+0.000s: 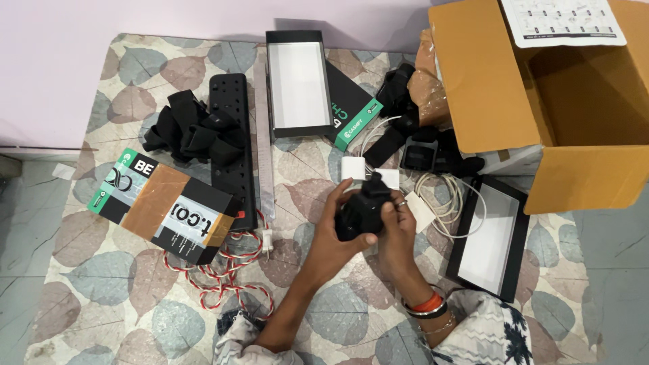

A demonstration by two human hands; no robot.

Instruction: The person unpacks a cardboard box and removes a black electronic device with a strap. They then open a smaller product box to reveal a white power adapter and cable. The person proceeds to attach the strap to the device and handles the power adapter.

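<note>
Black device (362,206) above leaf-patterned tabletop (135,297), tiled floor (27,203)

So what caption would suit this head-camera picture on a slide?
Both hands, left hand and right hand, grip a small black device above a leaf-patterned table strewn with boxes.

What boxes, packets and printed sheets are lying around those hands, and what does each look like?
Taped box: left, flat, black, white and green, brown tape across.
Open tray: top centre, black, white inside.
Black lid: beside that tray, green corner.
Second tray: right, black rim, white inside.
Cardboard carton: top right, brown, open.
Printed sheet: white, on the carton's flap.
</note>
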